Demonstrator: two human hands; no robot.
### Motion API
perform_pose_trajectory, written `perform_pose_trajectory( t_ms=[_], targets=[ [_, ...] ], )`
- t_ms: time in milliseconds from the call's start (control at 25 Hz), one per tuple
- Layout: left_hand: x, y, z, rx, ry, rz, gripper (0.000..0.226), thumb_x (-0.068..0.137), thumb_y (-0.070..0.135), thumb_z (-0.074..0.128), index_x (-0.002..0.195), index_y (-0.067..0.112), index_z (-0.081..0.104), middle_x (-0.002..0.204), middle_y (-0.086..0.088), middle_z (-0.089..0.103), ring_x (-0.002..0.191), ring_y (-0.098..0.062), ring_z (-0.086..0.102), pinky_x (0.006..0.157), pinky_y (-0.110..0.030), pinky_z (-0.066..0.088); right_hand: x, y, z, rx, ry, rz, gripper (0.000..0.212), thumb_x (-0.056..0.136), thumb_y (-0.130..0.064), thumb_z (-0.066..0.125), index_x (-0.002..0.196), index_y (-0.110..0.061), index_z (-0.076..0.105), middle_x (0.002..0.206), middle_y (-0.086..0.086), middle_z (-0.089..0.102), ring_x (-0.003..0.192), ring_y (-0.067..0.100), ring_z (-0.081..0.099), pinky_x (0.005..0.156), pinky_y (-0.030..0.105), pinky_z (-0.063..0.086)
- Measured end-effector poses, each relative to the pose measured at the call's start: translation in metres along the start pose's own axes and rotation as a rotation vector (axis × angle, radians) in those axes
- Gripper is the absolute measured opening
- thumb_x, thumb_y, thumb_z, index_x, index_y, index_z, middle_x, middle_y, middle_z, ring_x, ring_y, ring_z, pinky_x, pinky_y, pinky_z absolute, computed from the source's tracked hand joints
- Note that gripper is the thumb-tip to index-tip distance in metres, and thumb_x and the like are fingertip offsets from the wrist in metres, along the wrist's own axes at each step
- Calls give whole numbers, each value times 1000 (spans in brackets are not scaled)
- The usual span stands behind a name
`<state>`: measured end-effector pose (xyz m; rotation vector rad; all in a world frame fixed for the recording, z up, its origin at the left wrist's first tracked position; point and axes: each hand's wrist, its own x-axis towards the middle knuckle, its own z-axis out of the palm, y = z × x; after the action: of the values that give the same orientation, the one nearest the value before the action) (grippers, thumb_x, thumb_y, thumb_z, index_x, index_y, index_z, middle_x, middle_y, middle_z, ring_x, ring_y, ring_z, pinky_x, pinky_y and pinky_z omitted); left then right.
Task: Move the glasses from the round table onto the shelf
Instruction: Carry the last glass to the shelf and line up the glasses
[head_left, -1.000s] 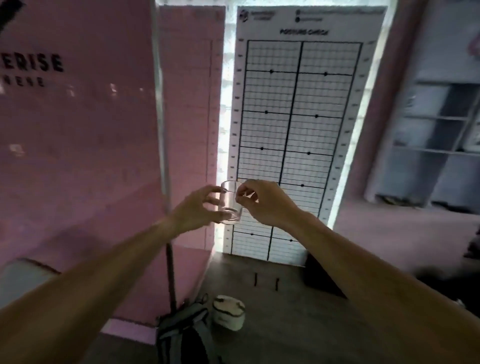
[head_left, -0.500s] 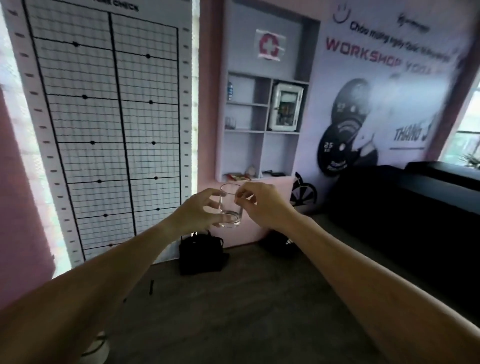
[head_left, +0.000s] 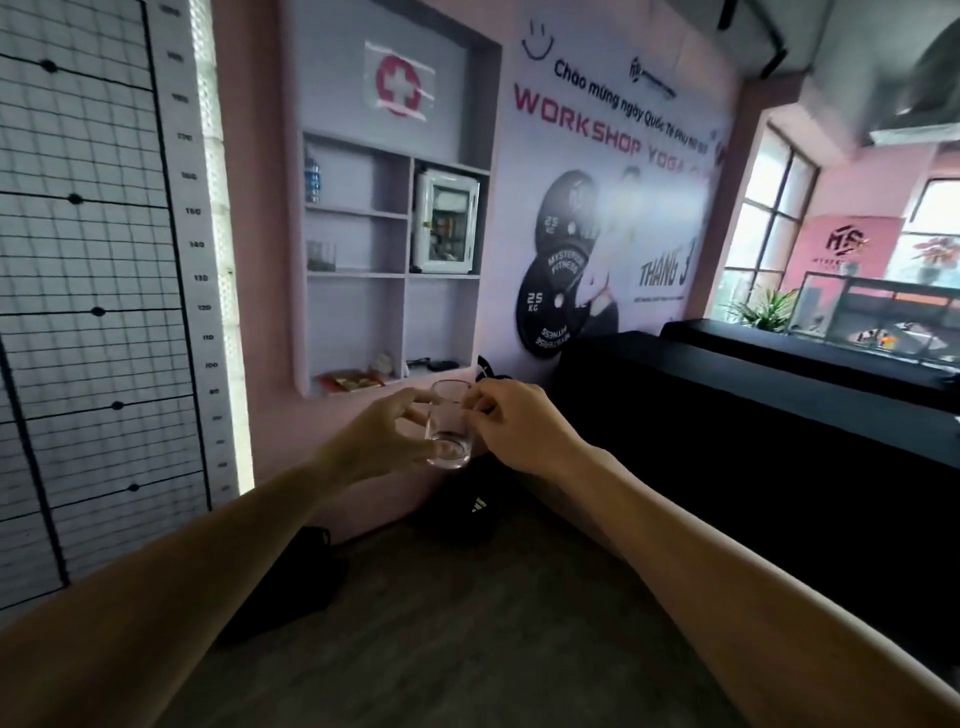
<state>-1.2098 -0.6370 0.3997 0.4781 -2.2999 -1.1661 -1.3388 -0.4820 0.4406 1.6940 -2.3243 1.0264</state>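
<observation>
A clear drinking glass (head_left: 449, 425) hangs upright in mid-air in front of me, held between both hands. My left hand (head_left: 374, 441) grips its left side and bottom. My right hand (head_left: 519, 428) pinches its right rim. Straight ahead, set into the pink wall, is the grey shelf unit (head_left: 405, 275) with several compartments. A couple of glasses (head_left: 321, 255) stand on its middle-left shelf. The round table is out of view.
The shelf also holds a water bottle (head_left: 311, 179), a white cabinet box (head_left: 448, 228) and small items on the bottom ledge. Black bags (head_left: 462, 512) lie on the floor below. A long black counter (head_left: 753, 415) runs along the right. A posture grid chart (head_left: 98, 291) covers the left wall.
My view has swung right from the grid chart to the shelf wall, and the shelf now looks nearer. Both hands keep the same hold on the glass.
</observation>
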Motion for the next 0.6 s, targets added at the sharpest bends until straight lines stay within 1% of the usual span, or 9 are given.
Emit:
perform_pose_trajectory(
  t_ms=[80, 160, 240, 320, 400, 520, 600],
  targets=[
    [42, -19, -20, 0, -7, 21, 63, 69, 29, 89, 124, 24, 57, 110, -3, 65, 83, -24, 72, 53, -22, 54, 46, 8, 15, -17, 17, 5, 12, 86, -25, 65, 96, -24, 73, 88, -7, 70, 82, 11, 65, 79, 28, 53],
    [84, -38, -44, -1, -16, 20, 61, 68, 31, 89, 121, 29, 58, 110, -2, 65, 82, -26, 74, 57, -27, 56, 93, 13, 31, -28, 41, 9, 13, 85, -29, 65, 96, -26, 72, 91, -6, 71, 84, 13, 66, 81, 33, 55],
    [123, -55, -67, -12, -24, 28, 60, 68, 29, 89, 120, 28, 60, 109, -1, 65, 76, -20, 73, 59, -29, 56, 135, 18, 48, -25, 65, 13, 14, 85, -31, 64, 96, -27, 72, 93, -6, 72, 84, 13, 66, 82, 36, 56],
    [157, -71, -84, -18, -33, 22, 59, 68, 26, 90, 120, 26, 61, 108, -1, 65, 66, -10, 70, 56, -25, 54, 171, 24, 63, 10, 81, 25, 12, 87, -30, 66, 96, -25, 72, 93, -7, 73, 83, 12, 66, 81, 37, 56],
    [184, -88, -98, -24, -38, 9, 60, 68, 26, 90, 120, 26, 61, 107, -1, 65, 62, -5, 68, 55, -24, 53, 201, 31, 77, 25, 81, 22, 13, 88, -29, 67, 98, -23, 72, 95, -5, 73, 84, 13, 67, 83, 37, 56],
    [228, -121, -114, -14, -38, 3, 62, 68, 28, 90, 122, 26, 61, 110, -1, 64, 67, -13, 72, 58, -27, 53, 251, 46, 101, 24, 60, 10, 14, 89, -29, 67, 100, -23, 72, 98, -3, 73, 85, 15, 67, 84, 38, 56],
    [258, -145, -123, -7, -24, 0, 62, 67, 31, 90, 122, 27, 61, 111, -2, 65, 72, -19, 74, 57, -27, 53, 285, 59, 119, 14, 48, -3, 14, 90, -30, 66, 100, -22, 72, 99, -2, 73, 84, 15, 66, 85, 38, 55]
  ],
)
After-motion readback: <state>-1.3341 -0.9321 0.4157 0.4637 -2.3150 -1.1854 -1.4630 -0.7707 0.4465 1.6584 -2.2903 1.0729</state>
